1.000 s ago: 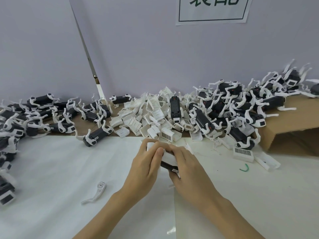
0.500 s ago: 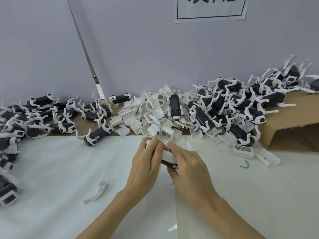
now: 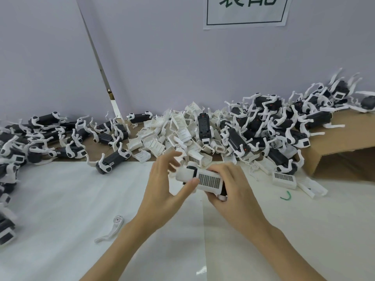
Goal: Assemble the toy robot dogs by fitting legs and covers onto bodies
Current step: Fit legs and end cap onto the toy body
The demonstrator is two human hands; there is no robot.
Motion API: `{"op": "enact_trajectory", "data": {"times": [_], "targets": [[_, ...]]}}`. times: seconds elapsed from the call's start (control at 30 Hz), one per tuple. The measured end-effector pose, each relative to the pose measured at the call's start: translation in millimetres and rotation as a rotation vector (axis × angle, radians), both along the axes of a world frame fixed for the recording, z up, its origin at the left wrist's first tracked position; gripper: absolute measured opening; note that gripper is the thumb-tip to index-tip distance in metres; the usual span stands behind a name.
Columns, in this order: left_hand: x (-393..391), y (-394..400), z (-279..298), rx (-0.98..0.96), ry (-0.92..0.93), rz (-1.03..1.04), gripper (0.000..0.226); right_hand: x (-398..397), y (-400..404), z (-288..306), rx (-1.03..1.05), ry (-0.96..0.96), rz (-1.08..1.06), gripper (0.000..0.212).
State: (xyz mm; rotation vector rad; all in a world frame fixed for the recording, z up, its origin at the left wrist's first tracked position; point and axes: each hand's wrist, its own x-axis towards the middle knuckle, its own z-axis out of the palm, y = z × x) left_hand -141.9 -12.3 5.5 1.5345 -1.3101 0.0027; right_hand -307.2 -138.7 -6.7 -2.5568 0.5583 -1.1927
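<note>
White-legged black toy dogs (image 3: 46, 136) heaped at far left on a white table (image 3: 60, 199); loose white leg (image 3: 113, 228) lying nearer, well apart from the hands. At centre, left hand (image 3: 162, 191) with fingers spread, thumb pressing the white cover (image 3: 205, 179) on a black body (image 3: 223, 189). Right hand (image 3: 233, 191) clamped around that body, just above the table. Behind, piled white covers (image 3: 174, 134); at right, more dogs (image 3: 284, 126) over brown cardboard (image 3: 345, 138).
</note>
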Motion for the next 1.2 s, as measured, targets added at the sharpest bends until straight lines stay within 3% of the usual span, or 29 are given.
{"op": "enact_trajectory", "data": {"times": [0.07,0.13,0.27,0.43,0.57,0.7,0.87,0.93,1.07,1.2], "targets": [[-5,-1,0,0.066,0.191,-0.100,0.048,1,1,2,-0.148,0.016,-0.001,0.062],[-8,-3,-1,0.074,0.276,-0.174,0.043,2,5,2,-0.169,0.046,0.049,0.064],[-3,-1,4,0.056,0.277,-0.230,0.044,-6,5,9,0.008,0.040,0.138,0.053],[1,3,6,0.095,0.240,-0.255,0.043,-7,1,13,0.038,-0.020,0.123,0.033],[-2,2,8,0.103,0.262,-0.217,0.044,-9,2,15,0.305,-0.003,0.176,0.020],[-4,1,6,0.181,0.118,-0.072,0.053,-8,4,20,0.863,-0.129,0.329,0.033],[-9,0,8,0.136,0.047,-0.012,0.044,-5,4,22,1.198,-0.180,0.238,0.030],[-8,1,11,0.139,0.114,-0.077,0.045,-5,5,21,1.323,-0.196,0.288,0.037],[-4,6,19,0.200,0.448,-0.354,0.061,-4,6,21,1.446,-0.123,0.496,0.054],[-5,6,17,0.190,0.449,-0.272,0.071,-6,2,18,1.492,-0.125,0.559,0.049]]}}
